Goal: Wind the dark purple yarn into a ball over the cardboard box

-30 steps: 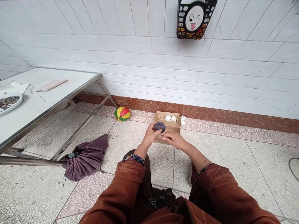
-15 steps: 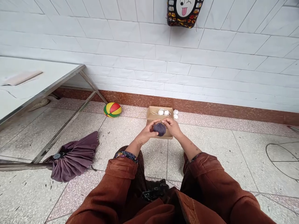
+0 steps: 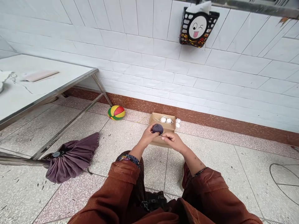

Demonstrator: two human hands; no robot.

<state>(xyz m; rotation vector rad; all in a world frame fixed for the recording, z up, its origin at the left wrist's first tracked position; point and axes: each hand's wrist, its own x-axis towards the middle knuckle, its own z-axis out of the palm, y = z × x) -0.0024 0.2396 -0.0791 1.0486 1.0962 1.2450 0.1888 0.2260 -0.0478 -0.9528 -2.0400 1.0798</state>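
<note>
A ball of dark purple-grey yarn (image 3: 157,128) is held by my left hand (image 3: 148,136), whose fingers curl around its left and lower side. Just right of the ball, my right hand (image 3: 173,140) is closed in a pinch; it seems to grip a strand of the yarn, too thin to see clearly. Both hands are over the near part of an open cardboard box (image 3: 152,118). Inside the box's far part lie white balls of yarn (image 3: 163,119) with loose ends. More white balls (image 3: 177,123) sit on the floor against its right side.
Left stands a white-topped table (image 3: 70,70) with metal legs. Below it a folded purple umbrella (image 3: 72,158) leans by the frame. A colourful ball (image 3: 116,112) rests near the wall. A black basket (image 3: 198,29) hangs on the tiles. A wire frame (image 3: 277,183) lies right.
My right hand has moved down from the top of the yarn ball to its lower right. The yarn ball has turned in my left hand. The view has tilted up.
</note>
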